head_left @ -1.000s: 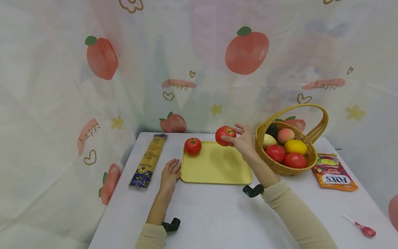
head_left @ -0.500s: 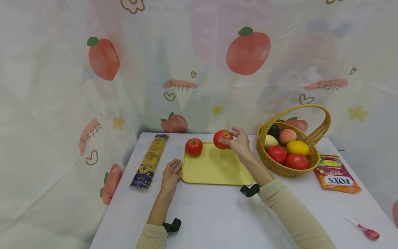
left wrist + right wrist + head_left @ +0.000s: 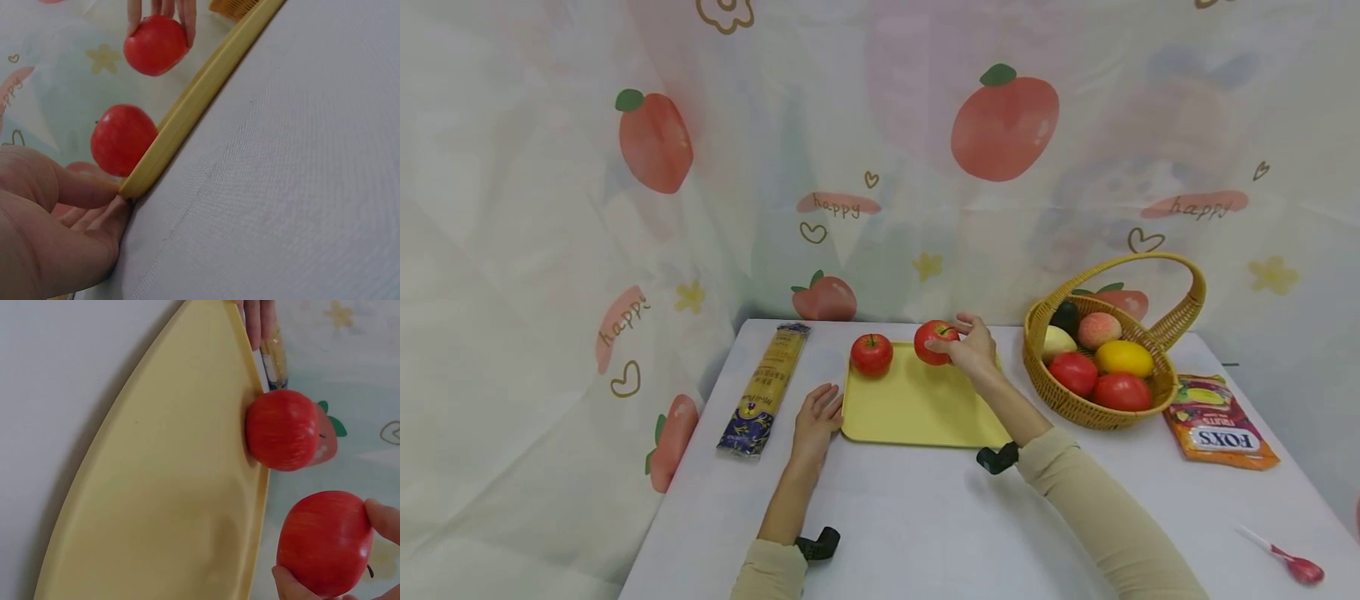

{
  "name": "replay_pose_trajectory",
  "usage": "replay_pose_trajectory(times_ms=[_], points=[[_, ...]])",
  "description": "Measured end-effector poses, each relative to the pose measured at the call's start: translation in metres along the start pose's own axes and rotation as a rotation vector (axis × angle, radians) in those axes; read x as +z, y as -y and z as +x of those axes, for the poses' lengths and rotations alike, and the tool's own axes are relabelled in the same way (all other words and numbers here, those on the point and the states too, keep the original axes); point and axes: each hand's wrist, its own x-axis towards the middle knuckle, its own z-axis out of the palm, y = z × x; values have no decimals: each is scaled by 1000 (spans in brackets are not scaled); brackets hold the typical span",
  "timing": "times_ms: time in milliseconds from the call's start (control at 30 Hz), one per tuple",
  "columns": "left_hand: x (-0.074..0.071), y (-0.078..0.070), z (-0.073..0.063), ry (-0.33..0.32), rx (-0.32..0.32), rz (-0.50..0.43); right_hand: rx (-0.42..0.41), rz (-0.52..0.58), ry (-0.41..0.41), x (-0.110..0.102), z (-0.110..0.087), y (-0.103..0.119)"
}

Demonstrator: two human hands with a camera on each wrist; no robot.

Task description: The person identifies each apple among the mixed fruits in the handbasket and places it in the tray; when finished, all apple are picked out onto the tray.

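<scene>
My right hand (image 3: 974,348) holds a red apple (image 3: 929,344) between thumb and fingers, over the back of the yellow tray (image 3: 917,412). In the right wrist view that held apple (image 3: 325,544) shows its dark stem beside the fingers. A second red apple (image 3: 872,357) sits in the tray's back left corner. At the tray's left edge is my left hand (image 3: 815,423). The left wrist view shows this hand (image 3: 56,219) pinching the tray's rim (image 3: 169,139) at the corner, with the thumb tip and fingertips on it.
Right of the tray stands a wicker basket (image 3: 1060,406) of several fruits, its tall handle arching up. A Fox's candy bag (image 3: 1221,422) and a red-and-clear spoon-shaped thing (image 3: 1285,557) lie farther right. A long noodle packet (image 3: 765,390) lies left. A printed curtain (image 3: 895,167) closes the back.
My right hand has lowered the apple closer to the tray and shifted slightly left over it. The left hand stays at the tray's edge. The whole head view has drifted slightly.
</scene>
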Motion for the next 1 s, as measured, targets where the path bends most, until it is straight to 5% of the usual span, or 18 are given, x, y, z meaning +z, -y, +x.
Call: replay_pose_trajectory(times_ms=[1000], points=[[-1, 1, 3, -19, -25, 3, 8, -150, -61, 20, 21, -27]])
